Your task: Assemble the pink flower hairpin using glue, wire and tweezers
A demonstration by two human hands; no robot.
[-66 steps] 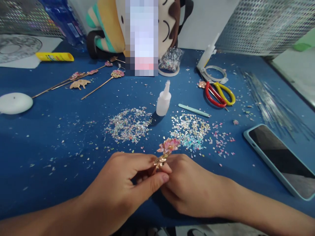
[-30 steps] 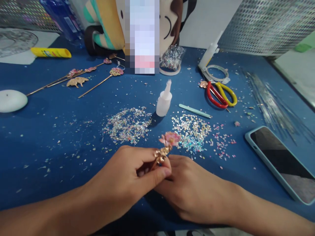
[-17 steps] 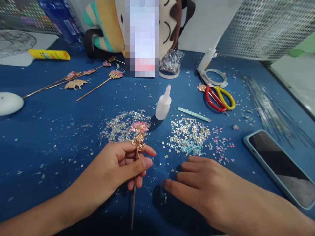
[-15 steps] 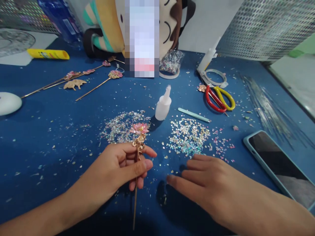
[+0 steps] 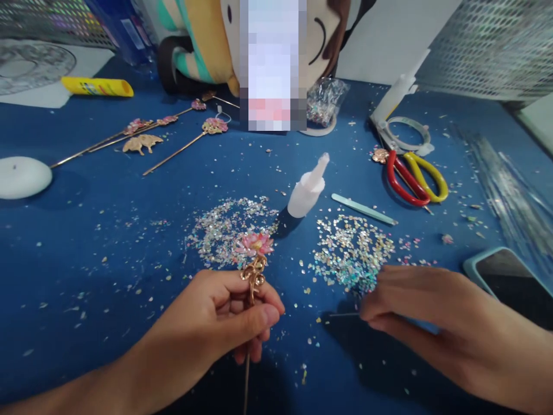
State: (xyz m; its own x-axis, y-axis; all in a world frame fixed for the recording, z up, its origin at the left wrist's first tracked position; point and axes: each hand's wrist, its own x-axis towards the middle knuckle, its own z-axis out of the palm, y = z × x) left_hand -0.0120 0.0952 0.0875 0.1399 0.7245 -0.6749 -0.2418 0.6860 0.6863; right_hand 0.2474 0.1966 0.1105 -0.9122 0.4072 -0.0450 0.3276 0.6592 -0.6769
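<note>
In my left hand (image 5: 228, 323), pinched between thumb and fingers, is a gold hairpin (image 5: 254, 271) with a pink lotus flower at its upper end. Its thin stem runs down below the hand. My right hand (image 5: 432, 323) is closed near the table, its fingertips round a thin needle-like tool (image 5: 344, 314) that points left; the rest of it is hidden. Just beyond that hand lies a pile of iridescent glitter flakes (image 5: 352, 251). Another pile of pale flakes (image 5: 227, 227) spreads behind the flower. Between the piles stands a small white nozzle bottle (image 5: 306, 196).
Mint tweezers (image 5: 363, 209) lie behind the right pile. Red-and-yellow-handled scissors (image 5: 408, 181), a tape ring (image 5: 408, 134) and a phone (image 5: 514, 282) are on the right. More hairpins (image 5: 175, 153), a gold butterfly piece (image 5: 142, 144), a yellow tube (image 5: 97, 87) and a white rounded object (image 5: 23, 177) lie left.
My right hand has moved right and its fingers have closed round the thin tool. The left hand still holds the hairpin. The view has shifted, so the table things appear farther right.
</note>
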